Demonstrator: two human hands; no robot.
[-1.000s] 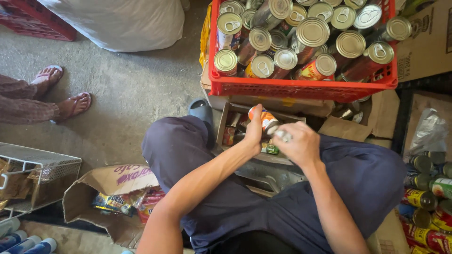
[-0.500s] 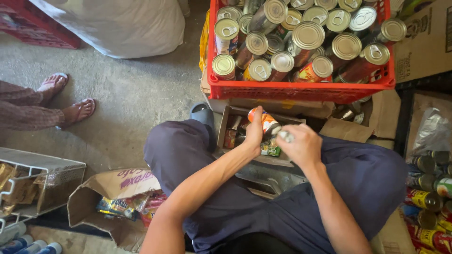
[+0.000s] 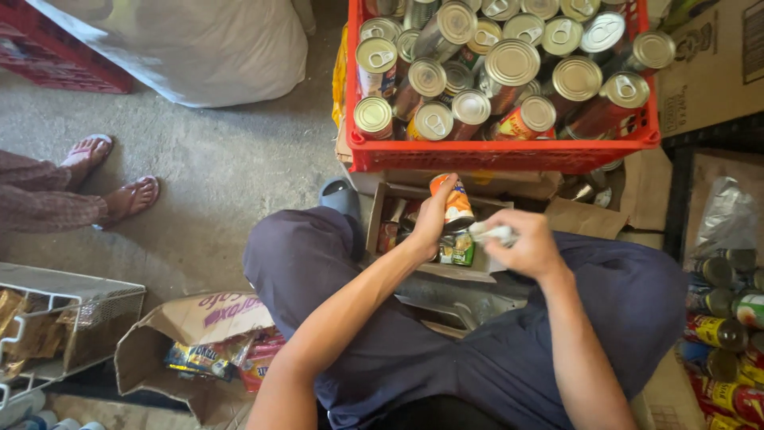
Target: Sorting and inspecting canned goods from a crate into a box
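Note:
My left hand (image 3: 430, 223) grips an orange can (image 3: 455, 203) and holds it tilted over a small cardboard box (image 3: 382, 209) between my knees. My right hand (image 3: 527, 245) is closed around a small white item (image 3: 491, 232) that touches the can's lower side. I cannot tell what the white item is. A green-labelled packet (image 3: 459, 250) lies in the box below the can. Just beyond the box stands a red plastic crate (image 3: 493, 153) filled with several tin cans (image 3: 509, 64).
Another person's sandalled feet (image 3: 111, 177) rest on the concrete floor at left. A white sack (image 3: 191, 44) lies at the back. An open carton of snack packets (image 3: 207, 354) and a wire basket (image 3: 64, 318) sit at lower left. More cans (image 3: 724, 334) are stacked at right.
My right hand has drawn slightly to the right, away from the can, with the white item still in it. The left hand keeps the can in the same place.

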